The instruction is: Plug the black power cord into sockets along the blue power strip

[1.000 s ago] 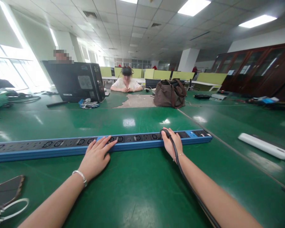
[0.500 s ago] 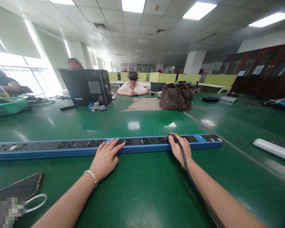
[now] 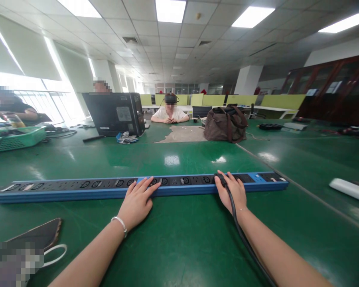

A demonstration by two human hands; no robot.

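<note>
A long blue power strip with a black face and several sockets lies across the green table. My left hand rests on its middle, fingers spread flat over the top, holding nothing. Further right, my right hand is closed on a black plug at the strip's sockets. From that plug a black power cord runs back along my right forearm. The hand partly hides the plug, and I cannot tell how deep it sits in the socket.
A phone lies near left, a white bar-shaped object at right. Further back are a green basket, a black computer case, gloves and a brown bag. A person sits opposite; others are at left.
The whole view has shifted a little, so everything appears slightly further right. Both hands keep their places on the power strip, and the plug stays at the same socket.
</note>
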